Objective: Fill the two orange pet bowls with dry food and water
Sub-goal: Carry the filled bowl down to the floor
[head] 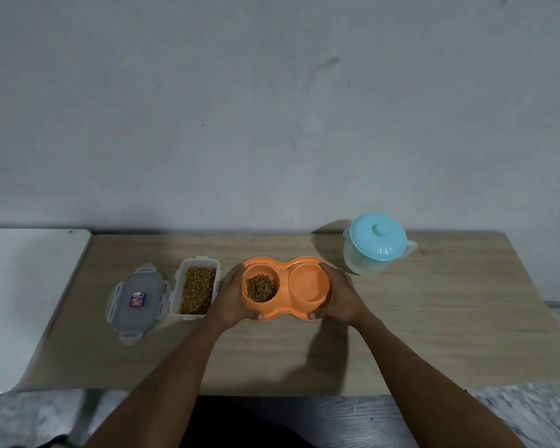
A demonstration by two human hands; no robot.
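An orange double pet bowl (283, 270) sits at the middle of the wooden table (434, 318). Its left bowl holds brown dry food (260, 288). Its right bowl (307, 284) looks shiny inside; I cannot tell if water is in it. My left hand (230, 295) grips the left end of the double bowl, thumb on the near rim. My right hand (341, 294) grips the right end the same way. An open clear container (197, 289) full of dry food stands left of the bowl. A clear jug with a turquoise lid (377, 242) stands behind and to the right.
The container's grey lid (138, 302) lies flat on the table at the far left. A white surface (20, 286) adjoins the table's left edge. A grey wall rises right behind the table. Bare wood shows in front of the bowl and at the right.
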